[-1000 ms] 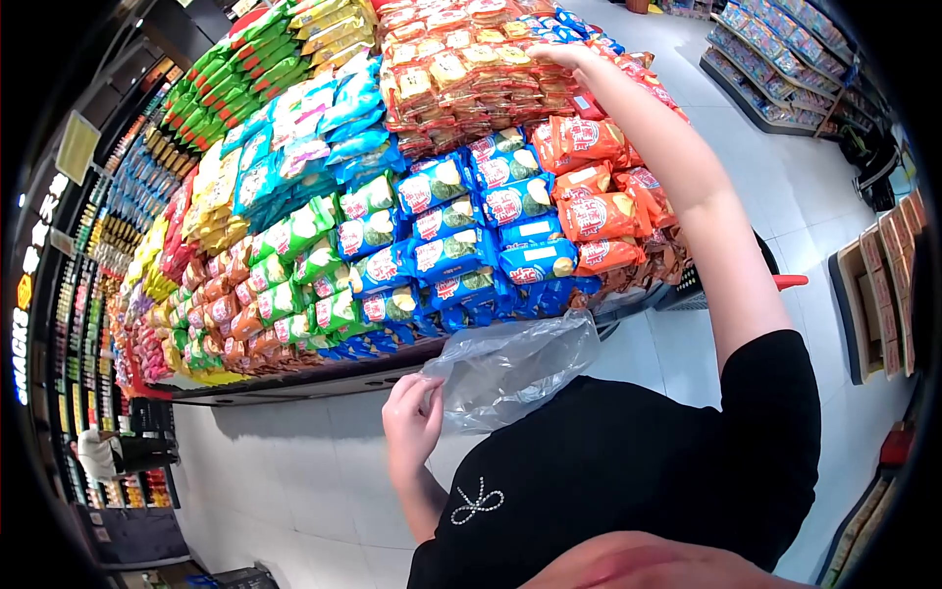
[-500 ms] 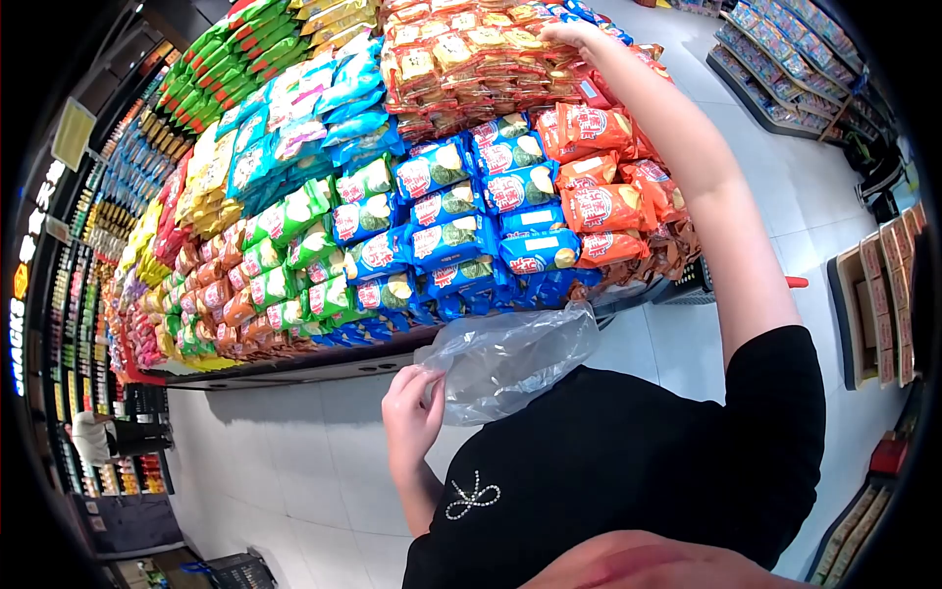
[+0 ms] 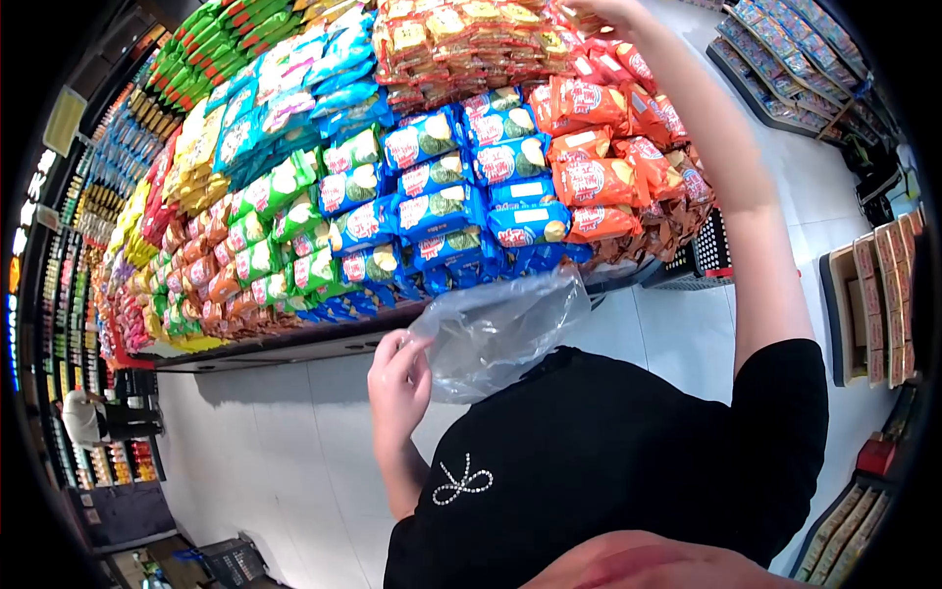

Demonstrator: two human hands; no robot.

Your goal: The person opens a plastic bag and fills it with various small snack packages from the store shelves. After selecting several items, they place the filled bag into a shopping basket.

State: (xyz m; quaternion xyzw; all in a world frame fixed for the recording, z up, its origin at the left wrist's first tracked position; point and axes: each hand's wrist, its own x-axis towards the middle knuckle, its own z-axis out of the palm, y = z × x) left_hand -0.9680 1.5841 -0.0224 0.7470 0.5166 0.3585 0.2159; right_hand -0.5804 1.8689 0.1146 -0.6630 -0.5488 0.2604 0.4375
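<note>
My left hand [image 3: 400, 383] is closed on the rim of a clear plastic bag [image 3: 505, 339], which hangs wide-mouthed in front of my black shirt. At the top edge of the view, my right hand [image 3: 606, 14] is stretched over the far side of the snack heap. Its fingers look extended and apart, partly cut off by the frame, and I see nothing held in them. Close to it lie gold-and-red snack packs [image 3: 461, 44] and red packs [image 3: 608, 64]. Blue snack packs [image 3: 432, 211] and orange snack packs [image 3: 589, 182] are piled nearer me, just beyond the bag.
Green packs [image 3: 260, 260] and light-blue packs [image 3: 343, 74] continue the heap leftward. A black basket [image 3: 702, 250] stands at its right end. Shelves [image 3: 785, 59] and cartons [image 3: 883, 294] line the right. Another person [image 3: 88, 417] is at the far left, by stocked shelves.
My right hand has moved up and right, away from the gold-and-red packs. The view has shifted slightly; my left hand still holds the bag, now a little higher and further left.
</note>
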